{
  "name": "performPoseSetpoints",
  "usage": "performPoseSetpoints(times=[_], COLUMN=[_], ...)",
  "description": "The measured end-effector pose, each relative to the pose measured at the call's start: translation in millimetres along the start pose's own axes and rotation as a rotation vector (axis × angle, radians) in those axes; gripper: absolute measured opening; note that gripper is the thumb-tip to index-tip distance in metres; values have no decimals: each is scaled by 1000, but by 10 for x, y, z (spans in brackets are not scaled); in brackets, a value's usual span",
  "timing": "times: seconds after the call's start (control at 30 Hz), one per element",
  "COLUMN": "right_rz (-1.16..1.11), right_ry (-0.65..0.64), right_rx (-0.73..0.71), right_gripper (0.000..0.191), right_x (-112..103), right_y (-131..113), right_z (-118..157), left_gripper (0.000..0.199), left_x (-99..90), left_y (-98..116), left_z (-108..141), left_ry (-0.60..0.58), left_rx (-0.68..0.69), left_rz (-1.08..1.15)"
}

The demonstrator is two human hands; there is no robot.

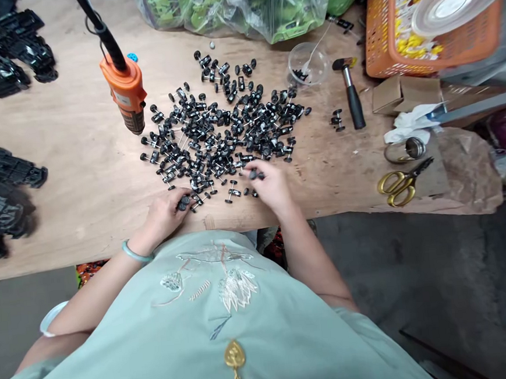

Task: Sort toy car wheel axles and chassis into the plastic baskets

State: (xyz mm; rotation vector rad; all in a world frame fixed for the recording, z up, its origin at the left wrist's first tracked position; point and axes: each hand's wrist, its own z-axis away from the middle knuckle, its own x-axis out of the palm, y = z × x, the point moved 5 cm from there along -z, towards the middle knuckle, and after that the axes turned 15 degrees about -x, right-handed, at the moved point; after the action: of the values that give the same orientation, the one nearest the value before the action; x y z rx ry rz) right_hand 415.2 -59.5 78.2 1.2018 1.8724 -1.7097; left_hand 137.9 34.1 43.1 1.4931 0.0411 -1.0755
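Half-hiding black wheels (184, 203): left fingers (176, 195)

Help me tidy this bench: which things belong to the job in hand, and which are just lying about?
Seemingly in the job:
- wheels in the left hand and right hand
- wheel pile

Apparently just lying about:
- hammer
- scissors
- tissue

Black wheels (254, 125), orange power tool (125, 91), pale-green floral shirt (181, 335), gold-handled scissors (411, 178)
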Motion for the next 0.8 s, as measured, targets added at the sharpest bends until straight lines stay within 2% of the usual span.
performPoseSetpoints(times=[0.03, 0.1, 0.3, 0.4, 0.47, 0.53, 0.6, 0.67, 0.73, 0.8], right_rz=[44, 139, 203, 43, -188, -457, -668, -785, -828, -774], right_ry=[-72, -101, 77, 239, 348, 378, 346, 303, 231, 91], right_rx=[6, 41, 57, 83, 156, 265, 352, 386, 384, 319], right_gripper=[16, 16, 18, 20, 31, 44, 53, 57, 55, 47], right_x=[58, 77, -155, -258, -298, -278, -211, -114, 36, 222], right_y=[-6, 42, 251, 321, 391, 447, 425, 311, 120, -126], right_z=[4, -7, -72, -21, 29, 59, 59, 42, 36, 54], left_gripper=[26, 27, 27, 27, 27, 27, 30, 32, 34, 33], left_x=[24, 24, -190, -230, -244, -263, -288, -308, -309, -269], left_y=[1, -53, -274, -264, -229, -197, -184, -185, -184, -174], left_z=[-9, -44, -119, -118, -117, -118, -116, -96, -50, 20], left_ry=[-19, -28, 100, 134, 147, 143, 130, 123, 124, 103], left_rx=[14, -2, -96, -121, -145, -181, -230, -281, -312, -320], left_rz=[-25, -79, -76, -1, 85, 202, 331, 417, 441, 439])
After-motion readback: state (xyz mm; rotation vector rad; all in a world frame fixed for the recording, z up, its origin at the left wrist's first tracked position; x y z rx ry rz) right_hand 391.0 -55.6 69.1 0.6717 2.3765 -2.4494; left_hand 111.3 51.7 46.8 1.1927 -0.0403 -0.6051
